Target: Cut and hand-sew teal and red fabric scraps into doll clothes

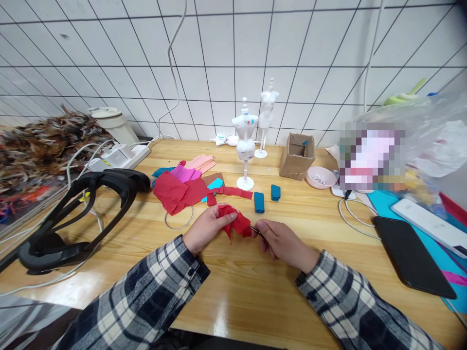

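Observation:
My left hand (pixel 209 226) pinches a crumpled piece of red crepe paper (pixel 239 222) above the front middle of the table. From the right, my right hand (pixel 279 238) grips a slim dark tool that looks like small scissors (pixel 258 232); its handles are hidden by the fingers. The tool's tip meets the right edge of the red piece. Behind my left hand lie red crepe sheets (pixel 171 192), with pink, peach and blue pieces around them. Two folded teal pieces (pixel 259 202) rest beyond my right hand.
White mini dress forms (pixel 245 141) stand near the tiled wall. A cardboard box (pixel 297 155) and pink bowl (pixel 321 177) are right of them. A black headset (pixel 83 209) and power strip (pixel 124 158) occupy the left. A black phone (pixel 412 253) lies at right.

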